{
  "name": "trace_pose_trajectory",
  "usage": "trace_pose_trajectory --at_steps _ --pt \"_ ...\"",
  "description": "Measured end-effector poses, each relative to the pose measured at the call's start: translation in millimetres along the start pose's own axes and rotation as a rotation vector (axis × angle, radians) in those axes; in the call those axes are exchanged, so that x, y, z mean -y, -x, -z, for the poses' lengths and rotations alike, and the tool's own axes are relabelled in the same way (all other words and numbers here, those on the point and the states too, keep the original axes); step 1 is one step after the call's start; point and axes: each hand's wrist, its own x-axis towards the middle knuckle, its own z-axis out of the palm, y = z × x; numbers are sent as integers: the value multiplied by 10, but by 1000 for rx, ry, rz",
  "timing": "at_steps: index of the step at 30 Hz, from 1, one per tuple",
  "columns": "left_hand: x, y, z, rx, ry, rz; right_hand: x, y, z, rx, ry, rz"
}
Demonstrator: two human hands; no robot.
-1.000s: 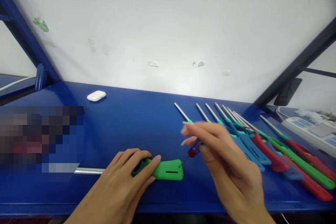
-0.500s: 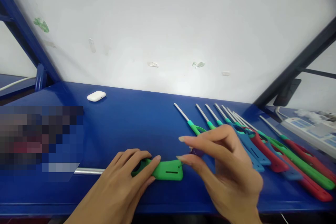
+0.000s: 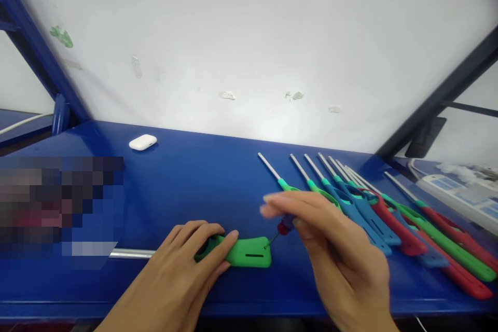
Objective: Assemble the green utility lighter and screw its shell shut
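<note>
A green long-nose lighter (image 3: 251,252) lies on the blue tabletop, its metal tube pointing left. My left hand (image 3: 182,264) is closed around its trigger end and presses it down; the trigger is mostly hidden under the fingers. In my right hand (image 3: 334,249) is a small screwdriver (image 3: 285,224) with a dark red and purple handle. Its thin shaft slants down to the left, and the tip meets the small hole at the upper right corner of the lighter's handle. Part of the screwdriver's handle is hidden by my fingers.
Several lighters in green, blue and red lie in a slanted row on the right, including a red lighter (image 3: 404,228). A white earbud case (image 3: 142,142) sits at the back left. A white power strip (image 3: 459,202) is at the far right. The left side is pixelated.
My right fingers have shifted and turned around the screwdriver, so its red part and shaft now show. My left hand and the lighter have stayed in place.
</note>
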Motion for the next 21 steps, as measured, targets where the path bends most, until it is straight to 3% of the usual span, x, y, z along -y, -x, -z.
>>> trace_pose_trajectory --at_steps 5,9,15,21 --pt "6 -6 -14 27 -11 11 -12 -3 -42 -166 23 68" --pt "3 -8 -20 18 -11 17 -20 -2 -21 -49 64 10" --pt "-1 -9 -9 9 -9 12 -37 22 -25 -153 -12 61" --pt "-9 -6 -6 14 -4 11 31 13 -10 -22 -88 -5"
